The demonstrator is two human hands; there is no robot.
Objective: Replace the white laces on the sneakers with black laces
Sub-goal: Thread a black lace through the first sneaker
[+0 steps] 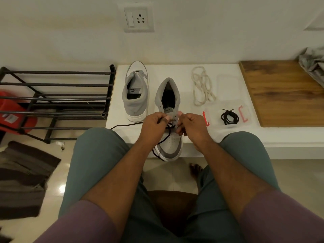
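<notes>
A grey sneaker [168, 95] stands on the white ledge [228, 137], toe toward me, over the ledge's front edge. A black lace [162, 140] is threaded through its lower eyelets; one end trails left across the ledge. My left hand [154, 124] pinches the black lace by the left eyelets. My right hand [191, 125] pinches the sneaker's right eyelet flap near the tongue. A second grey sneaker [135, 92] without laces stands behind on the left, toe toward the wall. Removed white laces [202, 85] lie in a heap at the right. A coiled black lace [229, 117] rests in clear packaging.
A black metal shoe rack [57, 100] stands left of the ledge, with a red object [10, 113] behind it. A wooden board [282, 92] covers the ledge's right part, grey cloth [313, 64] on it. A dark mat [24, 178] lies on the floor.
</notes>
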